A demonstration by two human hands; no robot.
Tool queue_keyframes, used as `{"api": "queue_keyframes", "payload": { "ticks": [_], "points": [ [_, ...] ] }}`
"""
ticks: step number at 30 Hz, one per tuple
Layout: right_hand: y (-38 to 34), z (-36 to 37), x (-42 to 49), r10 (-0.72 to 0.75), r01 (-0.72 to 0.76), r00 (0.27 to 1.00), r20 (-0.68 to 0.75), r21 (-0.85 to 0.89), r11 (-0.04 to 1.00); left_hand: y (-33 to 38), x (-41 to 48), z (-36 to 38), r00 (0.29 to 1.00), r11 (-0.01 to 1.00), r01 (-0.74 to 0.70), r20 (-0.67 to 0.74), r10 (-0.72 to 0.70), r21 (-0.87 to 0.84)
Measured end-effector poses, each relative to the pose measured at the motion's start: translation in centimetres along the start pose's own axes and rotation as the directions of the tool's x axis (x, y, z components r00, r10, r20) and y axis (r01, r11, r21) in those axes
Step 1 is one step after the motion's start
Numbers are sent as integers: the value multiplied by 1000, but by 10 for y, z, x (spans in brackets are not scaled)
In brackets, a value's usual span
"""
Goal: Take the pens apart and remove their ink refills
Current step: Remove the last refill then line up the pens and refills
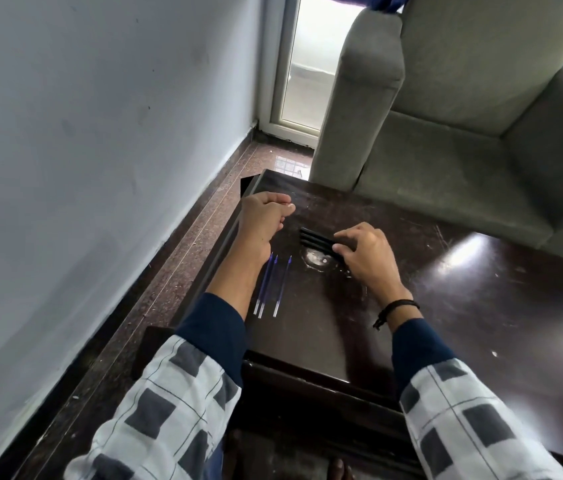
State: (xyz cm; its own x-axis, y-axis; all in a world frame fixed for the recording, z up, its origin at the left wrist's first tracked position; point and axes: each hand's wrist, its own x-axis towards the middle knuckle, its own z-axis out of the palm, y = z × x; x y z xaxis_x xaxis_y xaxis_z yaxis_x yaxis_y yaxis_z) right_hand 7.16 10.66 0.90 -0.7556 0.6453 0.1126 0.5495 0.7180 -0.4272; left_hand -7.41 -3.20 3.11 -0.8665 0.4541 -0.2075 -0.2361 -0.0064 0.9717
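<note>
Glossy dark wood table (463,306), matt black plastic pen barrels (314,239), cloth armchair (446,116)

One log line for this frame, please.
left hand curled, contents unclear | right hand holds black pen barrels | three refills lying on table

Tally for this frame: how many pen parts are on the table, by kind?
Blue ink refills: 3
Black pen barrels: at least 3; the right hand covers part of the group
Total: at least 6
</note>
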Motion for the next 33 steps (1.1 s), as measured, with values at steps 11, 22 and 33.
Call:
{"api": "queue_keyframes", "payload": {
  "ticks": [11,22,33],
  "points": [
    [-59,57,-60,85,-112,991,108,270,956,-2,6,-5,999,999,-17,-42,15,-30],
    [-70,70,-68,46,-90,990,133,345,934,-1,6,-5,999,998,-10,-38,7,-62],
    [-55,60,-59,29,-23,1000,-11,385,923,-1,6,-3,1000,998,7,-22,-8,-61]
  ]
}}
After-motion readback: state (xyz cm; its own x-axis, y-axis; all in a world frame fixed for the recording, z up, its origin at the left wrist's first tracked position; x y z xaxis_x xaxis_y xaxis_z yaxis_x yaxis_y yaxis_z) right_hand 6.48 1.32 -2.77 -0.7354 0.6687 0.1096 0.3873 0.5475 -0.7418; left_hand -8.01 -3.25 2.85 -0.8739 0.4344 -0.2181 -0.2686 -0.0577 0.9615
